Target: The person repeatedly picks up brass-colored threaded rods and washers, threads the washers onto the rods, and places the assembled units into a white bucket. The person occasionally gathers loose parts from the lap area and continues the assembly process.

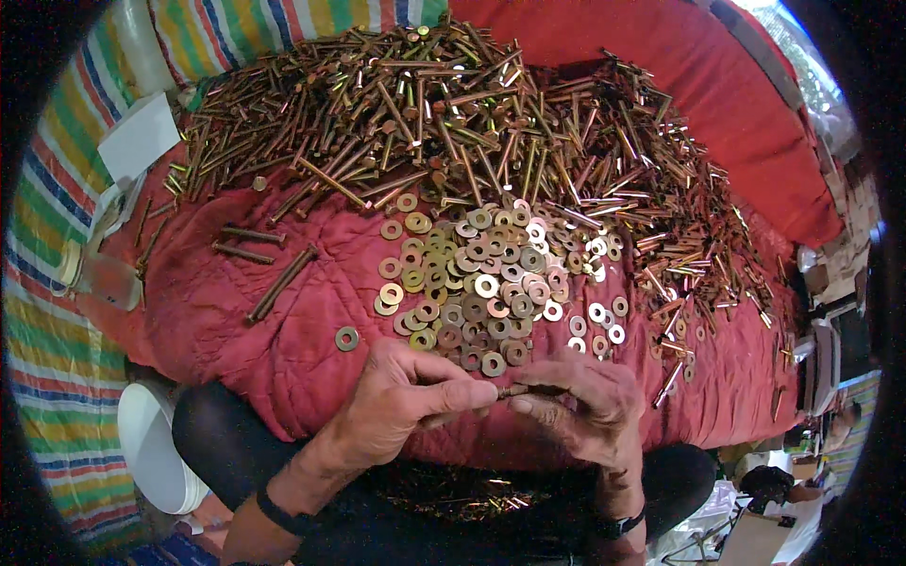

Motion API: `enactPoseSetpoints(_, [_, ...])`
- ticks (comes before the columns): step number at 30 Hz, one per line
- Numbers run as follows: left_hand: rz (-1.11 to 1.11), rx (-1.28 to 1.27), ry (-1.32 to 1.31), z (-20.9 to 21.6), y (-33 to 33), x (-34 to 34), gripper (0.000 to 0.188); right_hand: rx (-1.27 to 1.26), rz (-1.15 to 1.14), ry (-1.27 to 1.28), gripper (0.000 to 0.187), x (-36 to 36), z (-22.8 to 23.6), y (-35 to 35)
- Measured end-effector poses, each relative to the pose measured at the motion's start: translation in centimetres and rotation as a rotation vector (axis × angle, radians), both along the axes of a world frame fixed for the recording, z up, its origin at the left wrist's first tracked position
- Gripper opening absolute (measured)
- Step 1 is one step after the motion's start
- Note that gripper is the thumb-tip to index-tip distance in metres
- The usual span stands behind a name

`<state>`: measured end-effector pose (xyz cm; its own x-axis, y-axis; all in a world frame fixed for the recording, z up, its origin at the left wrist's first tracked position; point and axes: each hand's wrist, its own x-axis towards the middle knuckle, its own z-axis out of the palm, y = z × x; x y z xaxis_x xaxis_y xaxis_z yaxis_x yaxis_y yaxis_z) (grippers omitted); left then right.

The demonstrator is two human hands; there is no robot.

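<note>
Red cloth (pixel 311 382) spreads beneath the loose parts, presumably to keep them from rolling. Bolt heap (pixel 425 104) lies along its far side; washer heap (pixel 491 269) sits nearer, just beyond the hands, likely for short reach. Left hand (pixel 406 401) and right hand (pixel 595 406) meet at the near edge, fingertips clamped on opposite ends of a slim metal piece (pixel 511 391), probably a bolt; the two-ended pinch likely steadies it. Writing: none legible.

Our left grip (pixel 401 401) and right grip (pixel 595 401) nearly meet, fingers (pixel 555 374) pinched, our left forearm (pixel 304 483) slanting inward, the right forearm (pixel 620 495) steeper.
</note>
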<state>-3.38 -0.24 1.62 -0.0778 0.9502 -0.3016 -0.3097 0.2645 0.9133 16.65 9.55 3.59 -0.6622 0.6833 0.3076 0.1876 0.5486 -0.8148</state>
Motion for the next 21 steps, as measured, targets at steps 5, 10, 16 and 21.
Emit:
enactPoseSetpoints(5, [-0.413, 0.148, 0.36, 0.8, -0.1, -0.5, 0.02, -0.263, -0.13, -0.07, 0.015, 1.0, 0.4, 1.1])
enactPoseSetpoints(10, [0.094, 0.472, 1.024, 0.4, 0.5, -3.7, 0.016, 0.05, -0.57, -0.047, 0.023, 4.6, -0.8, 9.7])
enactPoseSetpoints(16, [0.548, -0.21, 1.895, -1.7, 0.1, -10.9, 0.028, 0.36, -0.638, -0.37, 0.034, 10.5, -5.6, 14.6])
enactPoseSetpoints(21, [0.549, -0.094, 1.895, -4.1, 0.2, -11.5, 0.032, 0.574, -0.625, -0.509, 0.033, 10.7, -5.8, 16.0])
